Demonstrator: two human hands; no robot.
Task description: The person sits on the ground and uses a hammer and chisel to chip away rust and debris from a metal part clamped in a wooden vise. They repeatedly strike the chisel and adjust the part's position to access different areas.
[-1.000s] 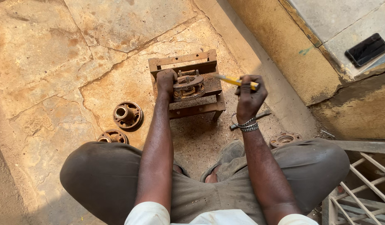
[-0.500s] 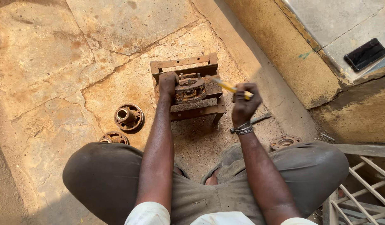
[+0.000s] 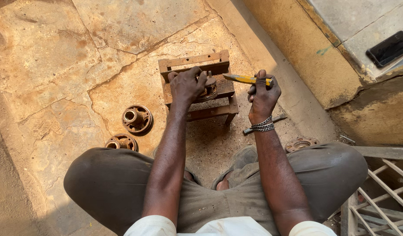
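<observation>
two hands [image 3: 186, 85] [image 3: 262, 94] at rusty hub [image 3: 209, 88]

A rusty round hub [image 3: 209, 88] sits on a small wooden stand [image 3: 197, 61] on the stone floor, largely covered by the left hand [image 3: 186, 85] pressed on top of it. Just beside it, the right hand [image 3: 262, 94] grips a yellow-handled tool [image 3: 243, 79], its tip pointing toward the hub.

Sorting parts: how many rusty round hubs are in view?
4: two on the floor left, one by the right knee, one under the left hand on the stand.
</observation>
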